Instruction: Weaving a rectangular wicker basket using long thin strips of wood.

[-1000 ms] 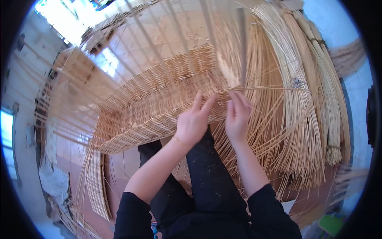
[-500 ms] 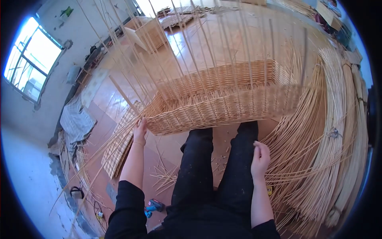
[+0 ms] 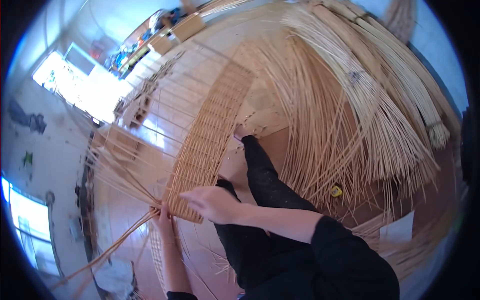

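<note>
A half-woven wicker basket (image 3: 212,132) leans across the view from upper right to lower left, its long woven side facing me. Thin upright stakes stick out from its far edge toward the left. My left hand (image 3: 162,221) is closed round its near-left corner, where several loose willow rods (image 3: 127,236) gather and trail down to the left. My right hand (image 3: 214,204) is over the near end of the woven side, fingers pointing left toward that corner. Its fingers are blurred, and I cannot see anything held in them.
Bundles of long willow rods (image 3: 360,115) fan over the floor to the right. A yellow tape measure (image 3: 336,191) and a white sheet (image 3: 397,227) lie near them. A wooden box (image 3: 117,140) stands at left beyond the stakes. My legs are below the basket.
The view has turned to the right. The basket, crosswise before, now slants lengthwise away from me. My right hand has gone from beside my knee to the basket's near end; my left still grips the corner.
</note>
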A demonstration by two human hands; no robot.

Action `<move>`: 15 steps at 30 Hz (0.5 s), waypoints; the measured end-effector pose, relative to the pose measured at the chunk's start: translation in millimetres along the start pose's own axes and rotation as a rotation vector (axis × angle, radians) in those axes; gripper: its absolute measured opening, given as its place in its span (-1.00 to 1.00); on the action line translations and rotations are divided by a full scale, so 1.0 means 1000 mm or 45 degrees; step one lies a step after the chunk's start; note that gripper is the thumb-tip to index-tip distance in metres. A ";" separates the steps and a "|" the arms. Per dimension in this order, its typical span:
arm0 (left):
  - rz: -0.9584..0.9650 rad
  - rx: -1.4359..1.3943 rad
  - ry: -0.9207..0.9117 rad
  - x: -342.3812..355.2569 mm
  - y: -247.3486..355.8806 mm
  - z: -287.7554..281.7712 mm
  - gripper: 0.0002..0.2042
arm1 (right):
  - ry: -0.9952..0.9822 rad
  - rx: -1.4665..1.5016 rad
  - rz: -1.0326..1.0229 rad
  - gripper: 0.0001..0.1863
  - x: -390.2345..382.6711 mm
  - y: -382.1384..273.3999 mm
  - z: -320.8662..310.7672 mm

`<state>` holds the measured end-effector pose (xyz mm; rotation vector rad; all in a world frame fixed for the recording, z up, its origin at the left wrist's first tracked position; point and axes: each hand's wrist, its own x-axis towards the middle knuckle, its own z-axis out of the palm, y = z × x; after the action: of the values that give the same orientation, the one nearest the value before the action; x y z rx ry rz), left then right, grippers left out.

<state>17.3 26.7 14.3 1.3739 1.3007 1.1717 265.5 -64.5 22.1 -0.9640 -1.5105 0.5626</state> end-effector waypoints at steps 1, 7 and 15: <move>-0.005 0.061 0.007 -0.008 0.006 0.005 -0.64 | 0.102 0.041 -0.137 -0.70 0.005 -0.025 0.013; 0.293 -0.299 -0.230 -0.061 0.025 0.038 -0.60 | -0.111 -0.387 -0.045 -0.70 0.031 -0.104 0.036; -0.105 0.255 -0.769 -0.049 0.061 0.025 -0.81 | -0.371 -0.060 -0.014 -0.71 0.011 -0.060 -0.014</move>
<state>51.7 -26.1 67.7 1.6355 1.0346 0.5090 264.5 -90.7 79.1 -0.9382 -1.7940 0.6846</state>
